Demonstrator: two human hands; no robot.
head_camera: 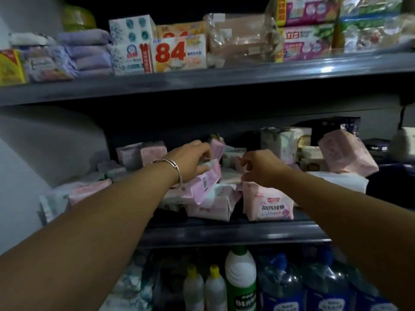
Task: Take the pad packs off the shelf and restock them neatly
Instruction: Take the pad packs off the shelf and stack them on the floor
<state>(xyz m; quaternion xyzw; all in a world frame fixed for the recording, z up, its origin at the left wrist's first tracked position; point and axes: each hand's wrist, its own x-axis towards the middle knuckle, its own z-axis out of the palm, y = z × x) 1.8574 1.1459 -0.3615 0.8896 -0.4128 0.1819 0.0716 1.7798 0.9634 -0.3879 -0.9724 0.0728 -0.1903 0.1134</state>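
Pink and white pad packs lie in a jumble on the middle shelf (224, 232). My left hand (190, 160), with a silver bangle on the wrist, grips a tilted pink pack (206, 182) at its top edge. My right hand (260, 167) pinches the top of a pink pack (268, 205) that stands at the shelf's front with "100%" printed on it. Another pink pack (347, 153) leans at the right. More packs (87, 191) lie flat at the left end.
The upper shelf (202, 81) holds soap boxes (179, 52), purple packs and bagged goods. Below stand white bottles with yellow caps (214, 288), a green-labelled bottle (241, 277) and blue jugs (323, 286). A grey wall is at left.
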